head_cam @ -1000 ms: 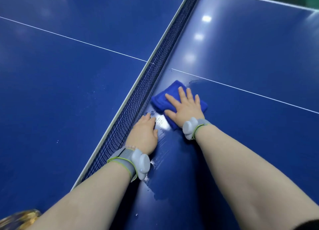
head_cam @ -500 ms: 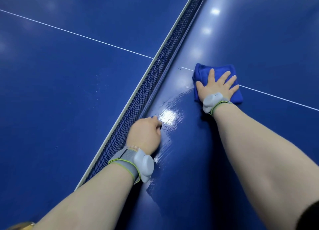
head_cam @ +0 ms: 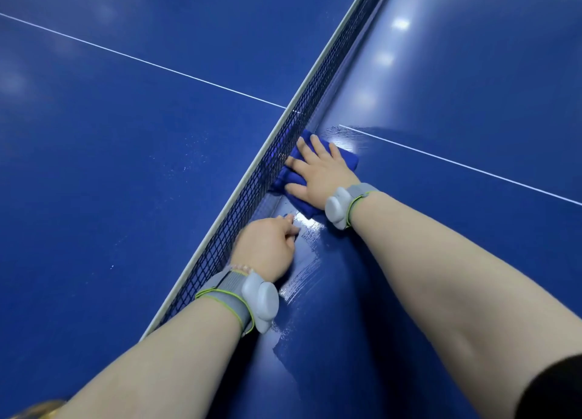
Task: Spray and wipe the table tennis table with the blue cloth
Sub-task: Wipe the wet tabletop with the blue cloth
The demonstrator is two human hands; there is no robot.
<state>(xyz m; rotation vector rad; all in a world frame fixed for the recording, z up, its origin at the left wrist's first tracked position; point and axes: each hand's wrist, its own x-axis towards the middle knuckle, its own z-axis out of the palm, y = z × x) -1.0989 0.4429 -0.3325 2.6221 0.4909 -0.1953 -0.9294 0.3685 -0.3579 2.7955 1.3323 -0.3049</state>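
Note:
The blue cloth (head_cam: 345,160) lies flat on the blue table tennis table (head_cam: 456,103), pushed against the foot of the net (head_cam: 283,154). My right hand (head_cam: 318,170) presses on the cloth with its fingers spread and straight. My left hand (head_cam: 267,245) rests on the table beside the net, nearer to me, fingers loosely curled and holding nothing. Wet streaks shine on the surface between and in front of my hands. No spray bottle is in view.
The net with its grey top band runs diagonally from bottom left to top right and divides the table. A white centre line (head_cam: 472,166) crosses both halves. A gold-coloured object (head_cam: 37,409) shows at the bottom left corner.
My right hand has slid the cloth back from the white line to the left and toward me, up against the net. My left hand has stayed where it was.

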